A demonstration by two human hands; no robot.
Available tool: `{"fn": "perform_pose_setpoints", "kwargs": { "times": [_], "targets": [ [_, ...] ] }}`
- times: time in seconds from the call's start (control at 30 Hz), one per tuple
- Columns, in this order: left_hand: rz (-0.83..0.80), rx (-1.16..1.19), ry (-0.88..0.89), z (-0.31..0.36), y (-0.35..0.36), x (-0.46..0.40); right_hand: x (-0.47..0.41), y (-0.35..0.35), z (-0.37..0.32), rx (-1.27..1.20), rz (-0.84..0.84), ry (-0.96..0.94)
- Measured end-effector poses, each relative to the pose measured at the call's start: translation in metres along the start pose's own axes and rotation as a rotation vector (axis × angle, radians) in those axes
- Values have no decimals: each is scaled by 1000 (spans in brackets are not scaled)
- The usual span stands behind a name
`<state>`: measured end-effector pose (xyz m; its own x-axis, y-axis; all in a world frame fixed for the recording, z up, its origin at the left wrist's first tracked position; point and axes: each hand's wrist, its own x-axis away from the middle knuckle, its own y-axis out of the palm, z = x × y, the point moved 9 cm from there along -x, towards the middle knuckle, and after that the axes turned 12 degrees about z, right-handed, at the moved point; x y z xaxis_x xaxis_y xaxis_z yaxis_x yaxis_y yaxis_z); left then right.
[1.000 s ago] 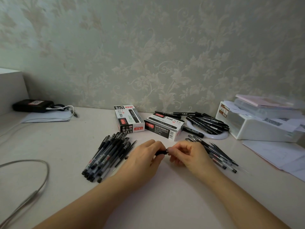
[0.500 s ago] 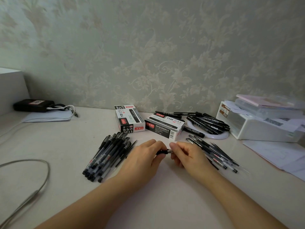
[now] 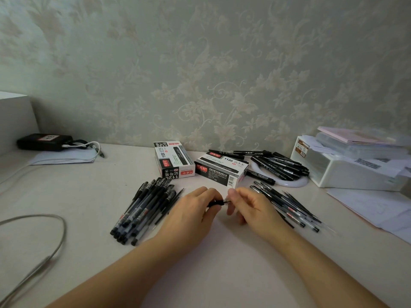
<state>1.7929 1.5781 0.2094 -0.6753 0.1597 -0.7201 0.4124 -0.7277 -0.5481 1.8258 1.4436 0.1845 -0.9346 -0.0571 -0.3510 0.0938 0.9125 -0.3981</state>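
Here, a small black pen [image 3: 216, 203] is held between the two hands, just above the middle of the desk [image 3: 222, 263]. The left hand [image 3: 191, 216] is curled round the black part of the pen, with the thumb and fingers closed on it. The shiny tip end is pinched by the thumb and a finger of the right hand [image 3: 253, 210], and the other fingers of that hand are loosely bent. Most of the pen is hidden by the hands, so only a short bit can be seen between them. Just to the left of the left hand, a pile of capped black pens [image 3: 144, 210] is laid side by side on the desk. Just beside the right hand, a pile of thin pen parts [image 3: 289, 205] is spread out, and some are partly covered by that hand. Behind the hands, two pen boxes [image 3: 172, 160] are set near each other, close to the wall. To their right, a heap of black markers [image 3: 280, 166] is piled on a white ring [image 3: 295, 182]. Further right, a white case [image 3: 347, 174] is seen, with sheets of paper [image 3: 373, 207] in front of it. Far to the left, a black gadget [image 3: 44, 142] with a white cable [image 3: 89, 145] is placed, and a grey cable [image 3: 44, 252] is looped near the front edge.
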Motion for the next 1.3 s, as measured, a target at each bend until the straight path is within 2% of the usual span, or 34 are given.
{"fn": "perform_pose_setpoints", "kwargs": {
  "times": [0.13, 0.4, 0.47, 0.53, 0.6, 0.67, 0.73, 0.8, 0.87, 1.07, 1.3],
  "targets": [
    [1, 28, -10, 0, -1, -1, 2, 4, -1, -2, -61, -31],
    [79, 18, 31, 4, -15, -7, 0, 8, 0, -47, -51, 49],
    [104, 23, 13, 4, -16, -7, 1, 8, 0, -72, -20, 55],
    [105, 15, -16, 1, -14, -5, 0, 2, 1, -78, 85, 42],
    [89, -28, -50, -4, -11, -2, -2, -11, 0, 32, 225, -33],
    [81, -74, -99, -12, -10, -1, -3, -21, -7, 276, 305, -170],
    [75, -106, -148, -20, -10, 0, -4, -17, -4, 484, 250, -215],
    [53, -134, -171, -24, -8, 0, -4, -10, 4, 581, 174, -193],
    [30, -158, -174, -26, -7, 1, -2, -6, 2, 569, 138, -218],
    [-11, -189, -165, -28, -8, 1, 1, -8, -11, 293, 146, -247],
    [-30, -139, -155, -22, -5, 0, 5, 7, -17, 220, 43, -295]
  ]
}}
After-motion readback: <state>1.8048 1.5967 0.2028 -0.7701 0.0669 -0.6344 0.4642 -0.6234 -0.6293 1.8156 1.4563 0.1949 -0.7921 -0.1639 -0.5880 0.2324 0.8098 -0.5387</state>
